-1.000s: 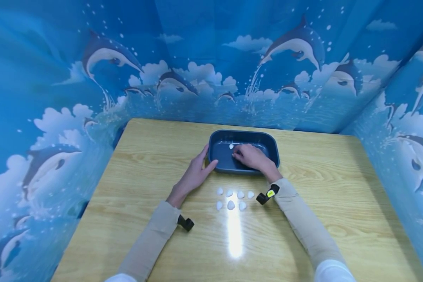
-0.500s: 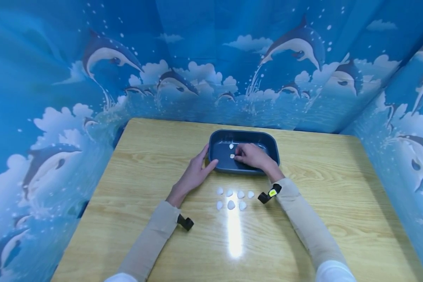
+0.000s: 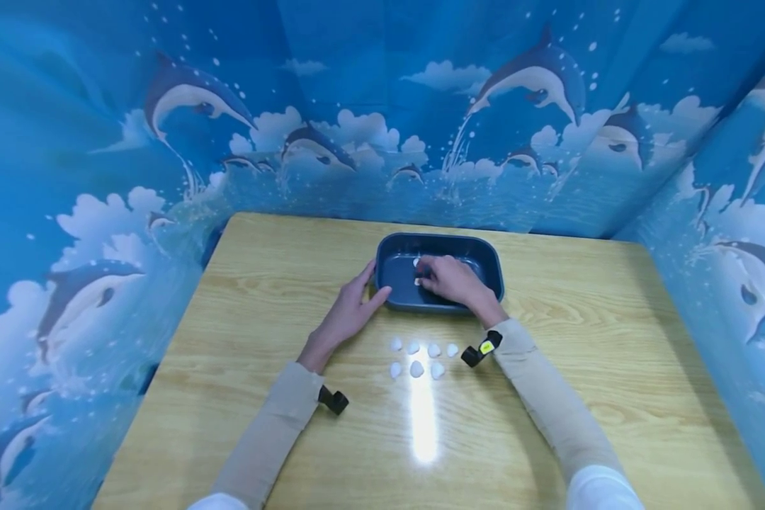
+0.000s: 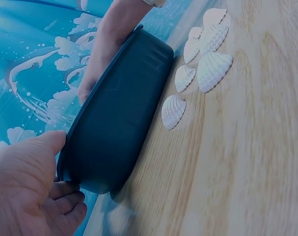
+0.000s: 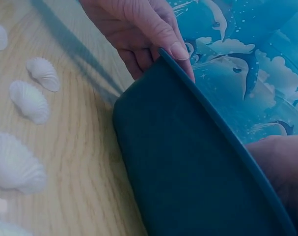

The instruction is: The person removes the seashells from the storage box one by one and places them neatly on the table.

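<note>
A dark blue, deep rectangular dish stands toward the back of the table. My left hand holds its left front corner, thumb at the rim and fingers along the outer wall, as the left wrist view also shows. My right hand reaches down inside, fingers bent, thumb and index fingertips right at two small pale shells. One shell shows by the thumb; the other shell is partly behind the index finger. I cannot tell whether the right fingers pinch either one. In the wrist views the dish wall hides those fingertips.
Several white ribbed seashells lie in two rows on the wooden table, between the forearms and in front of the dish. A blue dolphin-print curtain hangs behind the table and along its sides.
My right hand shifted slightly right, uncovering the nearer shell in the dish, then came back left over the shells. My left hand keeps its place on the dish.
</note>
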### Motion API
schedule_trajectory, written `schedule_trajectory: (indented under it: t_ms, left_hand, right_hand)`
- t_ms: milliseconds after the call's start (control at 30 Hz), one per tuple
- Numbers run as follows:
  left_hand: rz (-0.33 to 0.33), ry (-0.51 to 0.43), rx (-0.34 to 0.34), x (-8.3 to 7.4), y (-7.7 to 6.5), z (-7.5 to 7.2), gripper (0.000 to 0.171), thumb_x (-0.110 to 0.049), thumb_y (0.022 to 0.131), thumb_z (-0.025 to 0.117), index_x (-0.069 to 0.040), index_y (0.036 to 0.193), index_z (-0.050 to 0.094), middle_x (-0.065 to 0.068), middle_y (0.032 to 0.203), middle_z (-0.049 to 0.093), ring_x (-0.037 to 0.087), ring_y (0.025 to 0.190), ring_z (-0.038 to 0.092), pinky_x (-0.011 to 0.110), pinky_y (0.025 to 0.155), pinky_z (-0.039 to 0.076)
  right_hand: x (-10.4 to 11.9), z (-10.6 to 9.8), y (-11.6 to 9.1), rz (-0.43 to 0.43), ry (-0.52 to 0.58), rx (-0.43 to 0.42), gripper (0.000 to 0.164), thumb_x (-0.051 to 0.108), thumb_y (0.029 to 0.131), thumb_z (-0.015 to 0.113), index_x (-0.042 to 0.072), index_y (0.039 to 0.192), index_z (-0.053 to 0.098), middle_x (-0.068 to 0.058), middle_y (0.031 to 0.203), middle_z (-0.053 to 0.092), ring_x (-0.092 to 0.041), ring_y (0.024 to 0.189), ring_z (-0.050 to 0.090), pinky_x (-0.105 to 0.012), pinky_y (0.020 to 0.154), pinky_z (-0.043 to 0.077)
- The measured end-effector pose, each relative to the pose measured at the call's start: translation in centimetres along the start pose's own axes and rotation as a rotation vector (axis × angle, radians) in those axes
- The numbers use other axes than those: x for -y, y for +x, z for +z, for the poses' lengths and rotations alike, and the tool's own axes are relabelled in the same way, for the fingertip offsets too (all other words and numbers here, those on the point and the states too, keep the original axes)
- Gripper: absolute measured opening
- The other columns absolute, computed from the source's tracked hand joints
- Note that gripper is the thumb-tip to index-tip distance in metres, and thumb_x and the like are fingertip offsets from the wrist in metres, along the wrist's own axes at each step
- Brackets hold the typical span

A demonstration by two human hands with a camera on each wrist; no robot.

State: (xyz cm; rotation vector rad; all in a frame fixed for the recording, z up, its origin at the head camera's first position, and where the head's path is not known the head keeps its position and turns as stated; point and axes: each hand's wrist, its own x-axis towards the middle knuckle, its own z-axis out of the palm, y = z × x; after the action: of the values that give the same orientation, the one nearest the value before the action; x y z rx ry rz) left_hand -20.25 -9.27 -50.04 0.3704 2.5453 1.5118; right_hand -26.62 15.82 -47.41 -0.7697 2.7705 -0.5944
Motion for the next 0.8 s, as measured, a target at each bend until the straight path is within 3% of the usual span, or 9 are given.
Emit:
schedule_trajectory:
  t_ms: [200, 333, 433, 567, 667, 800]
  left_hand:
    - [0.011, -0.007, -0.001, -0.02, 0.13, 0.05, 0.091, -0.067, 0.102, 0.05, -0.012, 0.168, 0.019, 0.006, 0.172, 0.025, 0.022, 0.158, 0.023, 0.044, 0.127, 0.025]
    - [0.009, -0.011, 0.006, -0.12, 0.19, 0.17, 0.088, -0.063, 0.103, 0.051, -0.013, 0.168, 0.019, 0.005, 0.172, 0.024, 0.021, 0.158, 0.023, 0.043, 0.127, 0.026]
    - [0.006, -0.01, 0.009, -0.23, 0.05, 0.15, 0.086, -0.06, 0.105, 0.051, -0.012, 0.168, 0.019, 0.006, 0.172, 0.025, 0.021, 0.157, 0.023, 0.043, 0.127, 0.027]
    - [0.021, -0.002, 0.011, -0.28, -0.14, 0.0, 0.086, -0.061, 0.105, 0.05, -0.011, 0.168, 0.019, 0.008, 0.171, 0.026, 0.022, 0.157, 0.025, 0.043, 0.127, 0.027]
    - [0.028, 0.002, 0.013, -0.33, -0.19, -0.07, 0.087, -0.061, 0.105, 0.049, -0.01, 0.168, 0.018, 0.009, 0.171, 0.026, 0.023, 0.157, 0.025, 0.043, 0.127, 0.027]
    - [0.035, 0.0, 0.012, -0.4, -0.19, -0.14, 0.086, -0.06, 0.105, 0.049, -0.01, 0.168, 0.018, 0.009, 0.171, 0.026, 0.023, 0.157, 0.025, 0.044, 0.127, 0.027]
  right_hand:
    - [-0.24, -0.11, 0.11, -0.033, -0.005, 0.01, 0.016, 0.015, 0.102, 0.068, 0.01, 0.114, 0.077, -0.008, 0.112, 0.077, -0.022, 0.096, 0.073, -0.043, 0.08, 0.062]
    - [-0.21, -0.16, 0.02, -0.01, -0.007, 0.012, 0.014, 0.02, 0.102, 0.07, 0.01, 0.109, 0.077, -0.006, 0.106, 0.077, -0.02, 0.088, 0.071, -0.043, 0.077, 0.061]
    - [-0.08, -0.29, -0.06, -0.017, 0.026, 0.034, 0.017, 0.017, 0.103, 0.067, 0.01, 0.117, 0.076, -0.006, 0.107, 0.076, -0.017, 0.08, 0.067, -0.04, 0.071, 0.058]
    - [-0.03, -0.48, -0.1, -0.049, 0.064, 0.083, 0.026, 0.008, 0.103, 0.064, 0.01, 0.126, 0.075, -0.008, 0.12, 0.075, -0.021, 0.095, 0.071, -0.04, 0.08, 0.06]
    - [-0.03, -0.52, -0.11, -0.053, 0.068, 0.1, 0.024, 0.007, 0.103, 0.065, 0.01, 0.124, 0.077, -0.008, 0.125, 0.075, -0.024, 0.111, 0.071, -0.043, 0.091, 0.061]
    - [0.05, -0.52, -0.02, -0.027, 0.035, 0.083, 0.021, 0.01, 0.103, 0.068, 0.009, 0.12, 0.078, -0.009, 0.12, 0.076, -0.025, 0.109, 0.072, -0.045, 0.089, 0.061]
